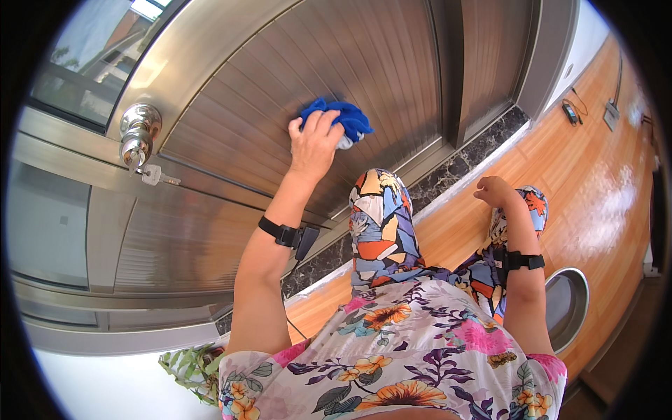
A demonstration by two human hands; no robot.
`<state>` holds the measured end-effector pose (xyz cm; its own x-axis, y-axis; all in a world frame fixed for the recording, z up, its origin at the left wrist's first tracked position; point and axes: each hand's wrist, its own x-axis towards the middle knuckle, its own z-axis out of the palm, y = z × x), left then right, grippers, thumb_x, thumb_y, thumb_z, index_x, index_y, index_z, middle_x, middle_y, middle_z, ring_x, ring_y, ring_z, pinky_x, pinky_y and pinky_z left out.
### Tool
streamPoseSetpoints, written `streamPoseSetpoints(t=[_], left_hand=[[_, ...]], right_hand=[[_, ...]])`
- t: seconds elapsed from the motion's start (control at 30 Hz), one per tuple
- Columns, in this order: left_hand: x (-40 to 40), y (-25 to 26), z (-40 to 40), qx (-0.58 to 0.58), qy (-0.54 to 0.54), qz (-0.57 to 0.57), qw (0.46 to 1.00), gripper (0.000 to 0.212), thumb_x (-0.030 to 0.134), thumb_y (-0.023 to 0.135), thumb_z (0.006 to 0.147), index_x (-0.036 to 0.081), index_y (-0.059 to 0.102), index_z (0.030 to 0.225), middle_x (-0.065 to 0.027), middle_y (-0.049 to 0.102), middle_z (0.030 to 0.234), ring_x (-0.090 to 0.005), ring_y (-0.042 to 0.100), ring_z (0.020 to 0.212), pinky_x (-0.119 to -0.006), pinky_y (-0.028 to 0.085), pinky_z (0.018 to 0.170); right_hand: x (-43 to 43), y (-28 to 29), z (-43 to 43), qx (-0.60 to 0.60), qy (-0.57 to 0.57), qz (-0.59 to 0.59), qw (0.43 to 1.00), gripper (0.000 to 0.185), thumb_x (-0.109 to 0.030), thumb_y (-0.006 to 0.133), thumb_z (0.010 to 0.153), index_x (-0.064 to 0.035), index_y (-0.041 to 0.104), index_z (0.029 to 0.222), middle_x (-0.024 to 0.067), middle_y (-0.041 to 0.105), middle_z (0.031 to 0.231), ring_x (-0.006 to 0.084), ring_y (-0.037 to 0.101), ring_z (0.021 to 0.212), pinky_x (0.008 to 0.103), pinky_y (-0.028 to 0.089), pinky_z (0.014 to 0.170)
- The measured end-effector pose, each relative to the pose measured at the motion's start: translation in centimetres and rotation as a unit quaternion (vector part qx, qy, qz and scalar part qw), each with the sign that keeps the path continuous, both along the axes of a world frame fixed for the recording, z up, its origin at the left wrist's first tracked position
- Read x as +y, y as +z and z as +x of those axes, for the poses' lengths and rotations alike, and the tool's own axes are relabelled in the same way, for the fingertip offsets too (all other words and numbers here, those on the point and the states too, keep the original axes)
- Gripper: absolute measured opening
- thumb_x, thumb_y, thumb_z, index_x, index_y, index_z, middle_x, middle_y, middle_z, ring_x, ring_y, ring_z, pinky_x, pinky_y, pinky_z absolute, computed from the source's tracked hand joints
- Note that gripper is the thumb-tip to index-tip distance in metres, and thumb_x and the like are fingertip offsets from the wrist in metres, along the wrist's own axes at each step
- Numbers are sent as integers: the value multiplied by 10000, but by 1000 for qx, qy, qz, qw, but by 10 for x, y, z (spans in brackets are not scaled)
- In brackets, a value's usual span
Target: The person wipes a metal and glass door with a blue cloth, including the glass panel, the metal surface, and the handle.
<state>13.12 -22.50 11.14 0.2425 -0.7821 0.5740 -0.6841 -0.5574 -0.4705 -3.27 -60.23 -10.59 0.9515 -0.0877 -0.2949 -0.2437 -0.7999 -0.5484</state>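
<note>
My left hand (pixel 314 144) presses a crumpled blue cloth (pixel 350 119) against the ribbed lower panel (pixel 252 100) of a metal door. A bit of white shows under the cloth's lower edge. My right hand (pixel 494 192) hangs loosely curled by my right knee, away from the door. Nothing shows in it, but its fingertips are partly hidden. Left of the cloth, a shiny round door knob (pixel 140 123) has a key (pixel 153 174) hanging from its lock.
A dark marbled threshold (pixel 446 176) runs along the door's foot beside the wooden floor (pixel 572 184). A metal basin (pixel 584 302) stands right of my right arm. A small black device with a cable (pixel 569 113) lies farther off. A leafy plant (pixel 191 373) is at lower left.
</note>
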Motion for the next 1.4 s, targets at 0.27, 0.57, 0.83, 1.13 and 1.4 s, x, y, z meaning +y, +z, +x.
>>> streamPoseSetpoints(t=[0.27,0.57,0.83,1.13,1.4], left_hand=[[-5,109,-1,-219,45,-214,951,340,74,722,613,150,628,930,5,574,1220,-246,493,1108,-439,277,864],[18,-66,4,67,-4,139,988,116,142,599,760,146,642,868,9,592,1149,-177,523,1088,-468,344,917],[-34,66,-3,-125,20,-167,978,321,59,703,637,157,629,933,10,571,1198,-236,491,1106,-428,297,857],[-28,-40,17,0,-30,24,999,133,120,604,745,141,626,874,12,605,1133,-169,526,1052,-413,341,875],[9,-24,4,49,-15,38,998,136,113,607,753,124,656,879,-19,603,1102,-196,543,1021,-412,350,847]], right_hand=[[-4,-3,-2,10,-11,0,1000,431,-345,674,822,-44,646,1129,173,678,1040,328,643,982,401,511,836],[2,6,4,8,4,0,1000,428,-332,652,845,-39,633,1157,181,674,1050,340,640,984,403,507,850],[-5,-4,-1,14,-19,18,1000,430,-336,663,841,-32,638,1145,187,675,1041,339,644,973,398,514,832],[11,19,3,26,-3,2,1000,430,-330,655,846,-34,631,1156,187,668,1064,339,634,998,402,506,852],[4,12,0,8,-15,17,1000,414,-316,662,833,-24,643,1126,189,667,1058,339,638,988,399,509,848]])
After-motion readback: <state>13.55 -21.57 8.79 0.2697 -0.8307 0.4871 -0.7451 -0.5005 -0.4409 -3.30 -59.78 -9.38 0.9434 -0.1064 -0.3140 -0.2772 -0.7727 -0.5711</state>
